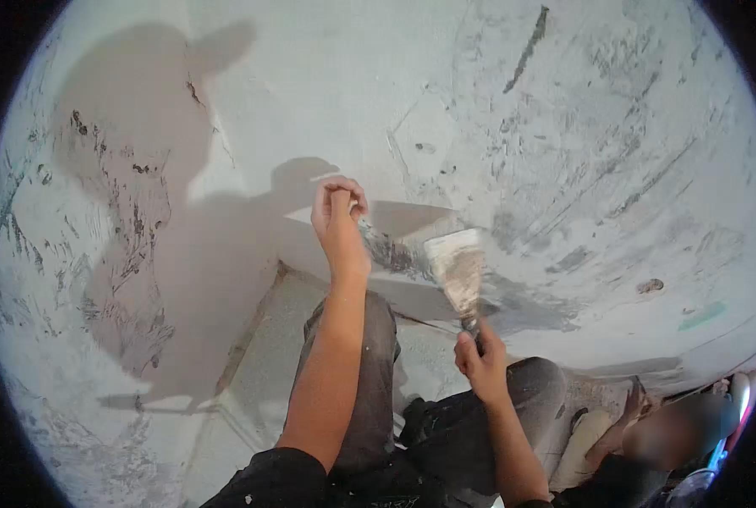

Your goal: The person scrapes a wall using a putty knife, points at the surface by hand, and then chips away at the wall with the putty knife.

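My left hand [340, 203] is raised in front of the wall with its fingers curled closed. A wide, flat, pointed shape shows on both sides of it, with dark smears beside its right part; what the fingers grip is hard to make out. To the right, my right hand [482, 360] is wrapped round the dark handle of a putty knife [457, 267]. Its broad blade points up, coated with whitish and brownish material, and is close to the dark-smeared patch.
Pale walls [581, 161] with grey smears and chipped spots meet in a corner, with a brownish seam [251, 330] low down. Shadows fall on the left wall. My bent knees [535, 385] are below. Another person [619, 457] is at the lower right, near a clear container [691, 489].
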A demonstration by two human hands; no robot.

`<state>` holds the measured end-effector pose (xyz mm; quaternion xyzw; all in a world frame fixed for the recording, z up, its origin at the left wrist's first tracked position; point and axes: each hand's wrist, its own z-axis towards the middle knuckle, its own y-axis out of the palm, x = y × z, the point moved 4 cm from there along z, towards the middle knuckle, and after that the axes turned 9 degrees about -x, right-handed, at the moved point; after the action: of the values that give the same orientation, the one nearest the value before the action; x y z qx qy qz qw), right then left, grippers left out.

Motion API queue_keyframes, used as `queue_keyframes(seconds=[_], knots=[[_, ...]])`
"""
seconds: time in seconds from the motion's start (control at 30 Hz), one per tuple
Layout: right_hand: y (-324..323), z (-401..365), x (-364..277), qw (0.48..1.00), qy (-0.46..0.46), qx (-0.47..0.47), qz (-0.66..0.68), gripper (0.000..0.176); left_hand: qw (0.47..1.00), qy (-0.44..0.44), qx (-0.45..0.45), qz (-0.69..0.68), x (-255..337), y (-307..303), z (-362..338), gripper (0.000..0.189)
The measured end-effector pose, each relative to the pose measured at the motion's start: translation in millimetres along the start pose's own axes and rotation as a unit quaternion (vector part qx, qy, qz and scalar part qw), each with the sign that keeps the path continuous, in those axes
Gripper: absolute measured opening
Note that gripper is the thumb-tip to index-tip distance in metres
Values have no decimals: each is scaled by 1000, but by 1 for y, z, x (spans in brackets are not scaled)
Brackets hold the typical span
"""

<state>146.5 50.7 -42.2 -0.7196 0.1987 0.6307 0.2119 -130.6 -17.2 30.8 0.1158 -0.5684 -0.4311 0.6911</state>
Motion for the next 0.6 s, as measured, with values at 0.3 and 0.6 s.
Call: queue_keyframes(seconds=[0.3, 0.6], knots=[[18, -13, -60, 977, -180, 88, -72, 58, 996, -44, -74, 16, 2, 3, -1, 17], [-22, -22, -160, 938, -217, 173, -206, 57, 928, -110, -353, 51, -2, 43, -21, 22]])
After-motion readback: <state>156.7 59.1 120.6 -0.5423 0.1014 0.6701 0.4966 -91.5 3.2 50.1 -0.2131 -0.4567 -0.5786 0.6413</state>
